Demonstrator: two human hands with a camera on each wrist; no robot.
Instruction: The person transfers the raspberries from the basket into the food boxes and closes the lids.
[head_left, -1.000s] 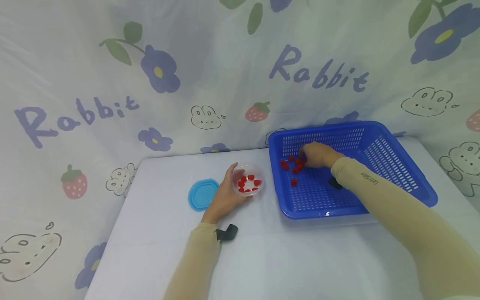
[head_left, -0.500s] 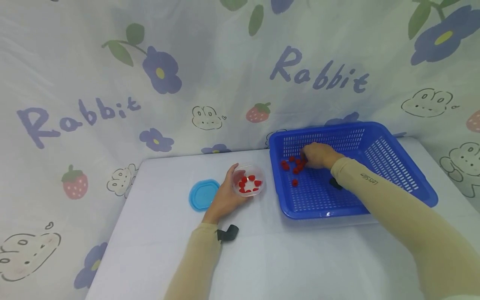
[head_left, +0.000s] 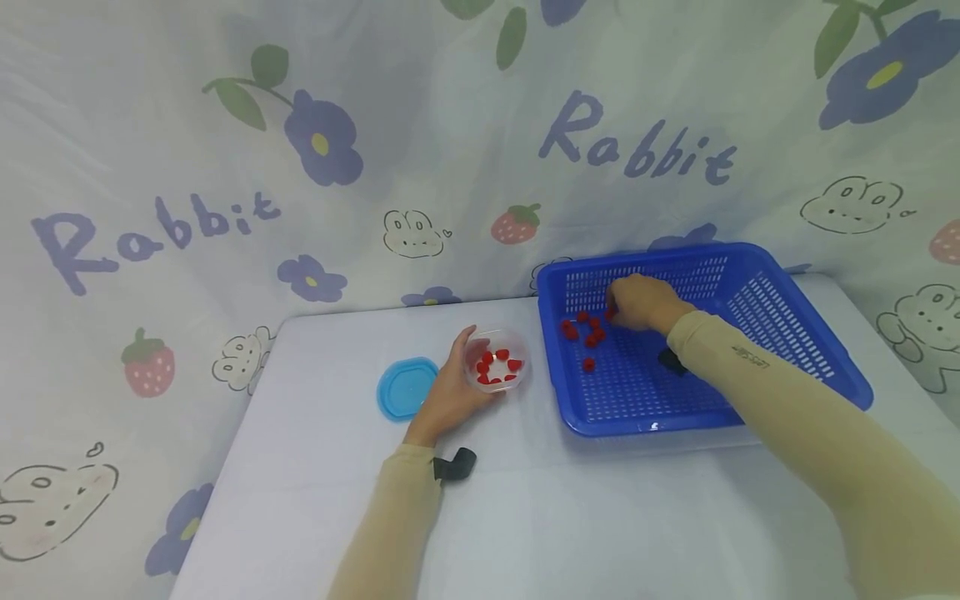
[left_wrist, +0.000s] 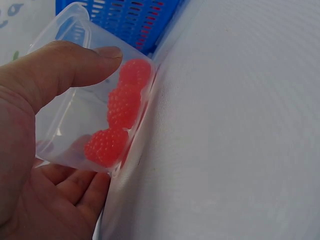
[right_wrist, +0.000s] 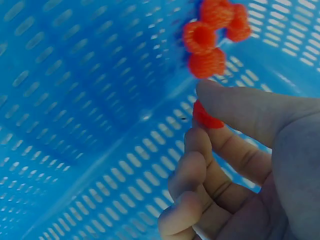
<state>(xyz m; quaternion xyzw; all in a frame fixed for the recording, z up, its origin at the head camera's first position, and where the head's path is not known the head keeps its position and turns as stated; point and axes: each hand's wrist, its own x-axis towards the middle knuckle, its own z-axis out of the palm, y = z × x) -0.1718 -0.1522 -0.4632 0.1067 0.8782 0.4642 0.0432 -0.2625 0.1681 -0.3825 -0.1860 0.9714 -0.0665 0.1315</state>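
My left hand (head_left: 452,394) grips a clear plastic tub (head_left: 517,343) on the table from its left side, thumb and fingers around the wall. Several red raspberries (left_wrist: 124,106) lie on the tub's bottom. Inside the blue basket (head_left: 637,427), my right hand (head_left: 643,302) pinches one raspberry (right_wrist: 206,116) between thumb and index finger; the other fingers are curled beneath. More raspberries (right_wrist: 204,37) lie loose just beyond the fingertips, and in the head view they spread over the basket's left part.
A light blue lid (head_left: 406,390) lies on the white table (head_left: 570,525), left of the tub. The basket's raised rim stands between the tub and my right hand. A patterned cloth (head_left: 450,150) hangs behind the table.
My right hand has shifted slightly right and up from the raspberry cluster, with a raspberry between its fingertips. The left hand and tub have stayed in place.
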